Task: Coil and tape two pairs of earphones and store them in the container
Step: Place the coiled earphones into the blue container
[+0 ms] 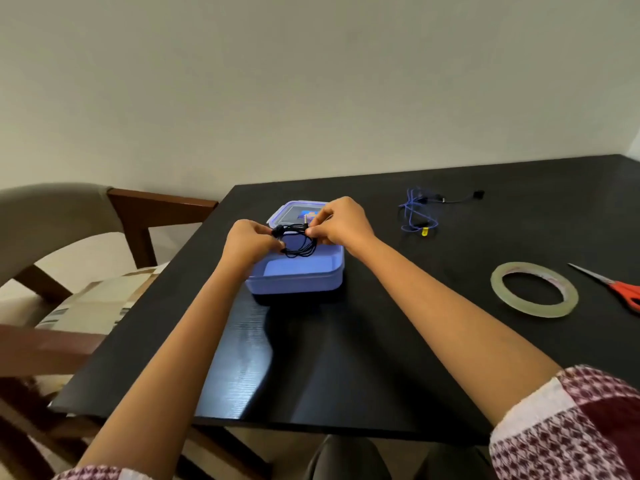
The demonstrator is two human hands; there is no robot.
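Reaching out over the black counter (311, 358), the left hand (250, 244) and right hand (341, 225) each pinch one side of one black earphone coil (298, 241), held above the open blue container (294, 275). One tape roll (534, 289) and one pair of red scissors (616, 287) lie right. Farther back lie the lid (281, 213), its label unreadable, and one loose blue earphone set (417, 213).
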